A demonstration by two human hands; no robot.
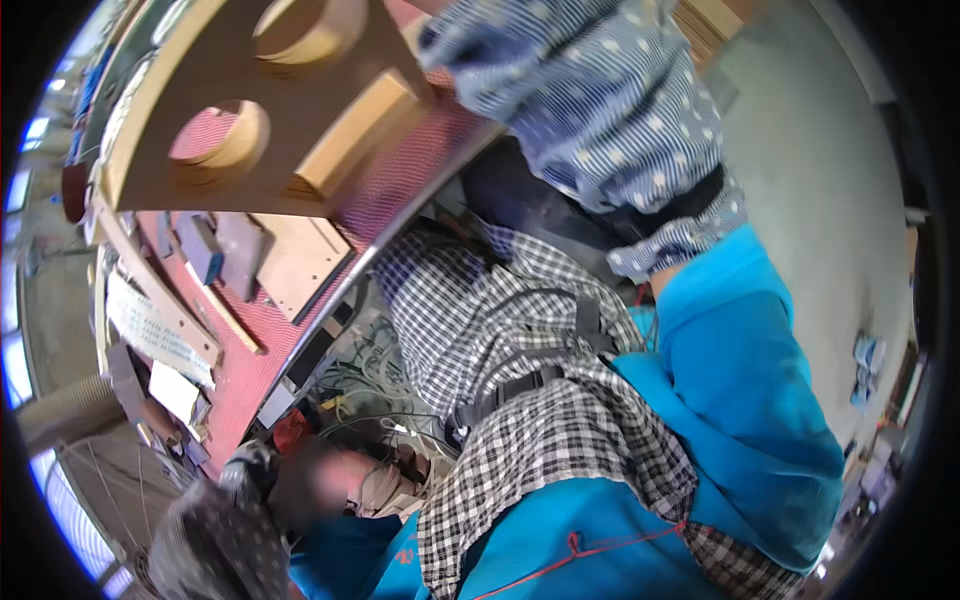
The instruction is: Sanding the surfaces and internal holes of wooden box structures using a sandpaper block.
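A dark brown board (pixel 290 100) with pale wooden edges lies on the pink mesh-covered bench at the upper left. It has two round holes and a long straight-sided slot. My right arm, in a blue sleeve with a striped, dotted sleeve cover (pixel 600 110), stretches up to the top edge beside the board. Only a sliver of my right hand (pixel 428 5) shows there; its fingers are cut off, so its grip is hidden. At the lower left is my left arm's dark dotted sleeve cover (pixel 215 530), with no left hand to be made out.
Several wood offcuts (pixel 235 255) and a pale drilled panel (pixel 300 262) lie on the pink bench top (pixel 255 365). A marked wooden strip (pixel 160 325) is at its far side. Tangled cables (pixel 375 365) hang below the bench edge, near my checked apron (pixel 540 430).
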